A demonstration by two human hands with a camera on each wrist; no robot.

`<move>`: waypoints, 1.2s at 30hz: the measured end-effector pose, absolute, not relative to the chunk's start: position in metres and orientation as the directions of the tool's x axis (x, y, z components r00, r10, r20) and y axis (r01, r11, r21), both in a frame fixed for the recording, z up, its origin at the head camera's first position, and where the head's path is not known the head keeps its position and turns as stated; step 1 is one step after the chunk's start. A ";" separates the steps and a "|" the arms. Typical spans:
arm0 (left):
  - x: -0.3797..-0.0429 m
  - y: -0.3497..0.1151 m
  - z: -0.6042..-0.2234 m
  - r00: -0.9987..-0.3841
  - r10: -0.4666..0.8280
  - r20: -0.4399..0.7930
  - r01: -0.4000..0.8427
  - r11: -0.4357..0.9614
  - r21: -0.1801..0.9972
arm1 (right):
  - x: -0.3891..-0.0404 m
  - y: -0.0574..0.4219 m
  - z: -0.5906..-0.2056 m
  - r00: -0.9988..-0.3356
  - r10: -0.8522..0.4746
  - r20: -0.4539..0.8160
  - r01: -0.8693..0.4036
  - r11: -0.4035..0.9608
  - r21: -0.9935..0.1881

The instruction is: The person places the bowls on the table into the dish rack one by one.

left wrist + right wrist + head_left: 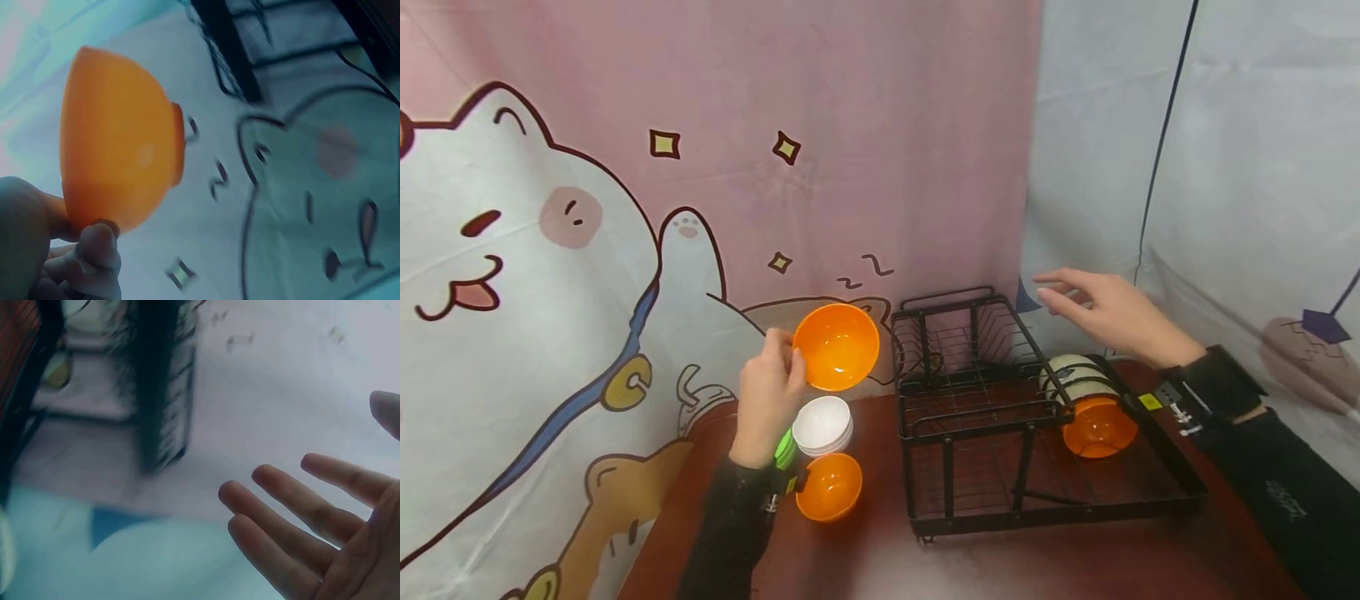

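Facing the head view mouth-on, tipped orange bowl (837, 348) pinched by left hand (769, 398), right hand (1105, 312) spread

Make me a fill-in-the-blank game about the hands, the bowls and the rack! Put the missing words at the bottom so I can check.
1. The held bowl in the left hand is coloured ____.
2. The right hand is holding ____.
3. The dish rack is coloured ____.
4. The stacked bowls on the table are coloured ____.

Missing words: orange; nothing; black; white.
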State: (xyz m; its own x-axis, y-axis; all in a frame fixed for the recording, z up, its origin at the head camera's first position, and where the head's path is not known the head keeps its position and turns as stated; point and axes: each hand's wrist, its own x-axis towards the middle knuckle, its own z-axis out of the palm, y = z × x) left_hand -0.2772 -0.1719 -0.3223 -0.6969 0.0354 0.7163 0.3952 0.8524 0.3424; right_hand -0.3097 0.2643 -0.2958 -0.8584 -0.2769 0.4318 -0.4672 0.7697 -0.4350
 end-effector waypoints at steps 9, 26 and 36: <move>-0.274 -0.107 -0.298 -0.653 0.175 0.737 0.551 0.777 0.304 | -0.303 0.188 -0.265 -0.787 -0.484 0.383 -0.610 0.704 -0.363; -0.264 -0.082 -0.307 -0.616 0.251 0.747 0.621 0.738 0.265 | -0.289 0.144 -0.274 -0.843 -0.464 0.272 -0.497 0.480 -0.723; -0.261 -0.082 -0.314 -0.580 0.349 0.736 0.620 0.776 0.120 | -0.293 0.142 -0.277 -0.845 -0.434 0.311 -0.520 0.534 -0.667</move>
State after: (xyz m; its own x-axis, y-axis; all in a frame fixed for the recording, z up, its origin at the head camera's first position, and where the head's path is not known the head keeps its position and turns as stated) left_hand -0.2608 -0.0825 -0.3141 -0.5795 0.3492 0.7363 0.6196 0.7757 0.1198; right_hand -0.2928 0.1424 -0.2773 -0.8455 -0.4339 0.3113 -0.5196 0.5338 -0.6671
